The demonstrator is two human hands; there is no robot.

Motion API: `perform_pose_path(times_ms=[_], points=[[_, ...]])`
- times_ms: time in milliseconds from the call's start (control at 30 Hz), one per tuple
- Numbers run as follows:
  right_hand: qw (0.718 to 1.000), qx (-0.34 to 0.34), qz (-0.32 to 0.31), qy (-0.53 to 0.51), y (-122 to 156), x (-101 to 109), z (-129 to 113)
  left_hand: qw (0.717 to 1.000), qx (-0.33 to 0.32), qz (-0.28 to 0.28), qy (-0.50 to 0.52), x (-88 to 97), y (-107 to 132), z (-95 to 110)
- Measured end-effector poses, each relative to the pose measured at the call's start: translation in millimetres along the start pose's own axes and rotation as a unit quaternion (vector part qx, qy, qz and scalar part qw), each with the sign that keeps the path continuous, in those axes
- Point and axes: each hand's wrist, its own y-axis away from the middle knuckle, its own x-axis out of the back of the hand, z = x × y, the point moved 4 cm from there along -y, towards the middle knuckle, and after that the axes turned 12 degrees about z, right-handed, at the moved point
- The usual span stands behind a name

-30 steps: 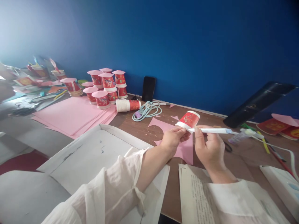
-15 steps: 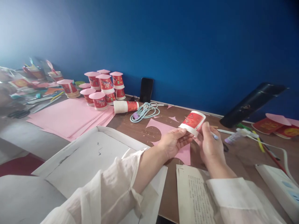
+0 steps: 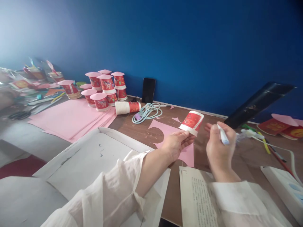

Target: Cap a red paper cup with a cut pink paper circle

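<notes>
My left hand (image 3: 176, 143) is closed on a red-and-white paper cup (image 3: 192, 122), gripping its white rim from below. The cup is upside down and slightly tilted, with its base upward. To the right of the cup, and apart from it, my right hand (image 3: 221, 151) is closed around a white pen-shaped tube (image 3: 222, 135) with a pale bluish end. Its exact kind is unclear. Beneath my left hand lies a pink paper sheet (image 3: 188, 154) with rounded pieces cut out.
Several inverted cups with pink paper tops (image 3: 100, 102) stand at the back left, beside pink sheets (image 3: 61, 118) and a lying cup stack (image 3: 127, 107). A coiled cable (image 3: 151, 112), phone (image 3: 148, 90), black cylinder (image 3: 258, 104), power strip (image 3: 284, 189) and printed pages (image 3: 196, 198) surround the hands.
My right hand has moved off the cup to the right, bringing the white tube more into sight. My left hand still holds the cup, which has shifted slightly left.
</notes>
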Motion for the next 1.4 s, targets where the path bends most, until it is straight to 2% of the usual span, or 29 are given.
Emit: perform_pose_path(times_ms=[33, 133, 200, 500, 700, 1033, 1400], points=[[1.000, 0.029, 0.008, -0.008, 1, 2, -8, 1.000, -0.004, 0.005, 0.005, 0.4, -1, 1], [0.987, 0.152, -0.058, 0.015, 11, 2, -35, 0.999, -0.018, -0.008, 0.026, -0.4, -3, 2], [0.973, 0.209, -0.088, 0.045, 17, 1, -45, 0.999, -0.026, -0.013, 0.039, -0.8, -4, 2], [0.948, 0.285, -0.107, 0.088, 19, -2, -48, 0.998, -0.045, -0.023, 0.046, 0.5, -7, 0], [0.946, 0.294, -0.088, 0.105, 19, -1, -50, 0.997, -0.058, -0.036, 0.035, 0.8, -8, 1], [0.947, 0.276, -0.073, 0.147, 18, 0, -47, 0.998, -0.044, -0.015, 0.034, 0.2, -4, 3], [0.948, 0.278, -0.062, 0.142, 17, 0, -43, 0.999, -0.034, -0.007, 0.030, 0.4, -3, 3]])
